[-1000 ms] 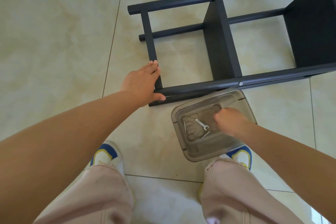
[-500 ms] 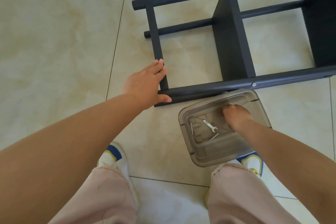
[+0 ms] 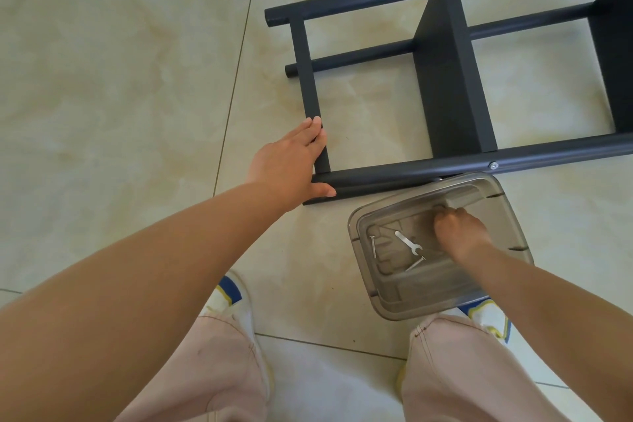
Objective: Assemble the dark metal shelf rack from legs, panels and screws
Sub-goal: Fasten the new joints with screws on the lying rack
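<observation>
Right now your left hand (image 3: 291, 164) lies flat and open against the end crosspiece (image 3: 310, 92) of the shelf rack (image 3: 448, 92), fingers straight along it and thumb on the near leg (image 3: 445, 169), steadying the frame, which lies on its side on the floor tiles (image 3: 120, 79). Your right hand (image 3: 460, 233) is down in the clear plastic tray (image 3: 513, 226) just in front of that leg, fingers curled. Whether it has pinched anything I cannot tell; its knuckles hide the fingertips. Beside it in the tray lie a small flat wrench (image 3: 407, 242) and two screws (image 3: 372, 247).

You look to be fetching hardware for the next joint. Next you need a firm pinch on a screw, then a lift to its hole. That hole is not visible, and the rack's right end is cut off.
</observation>
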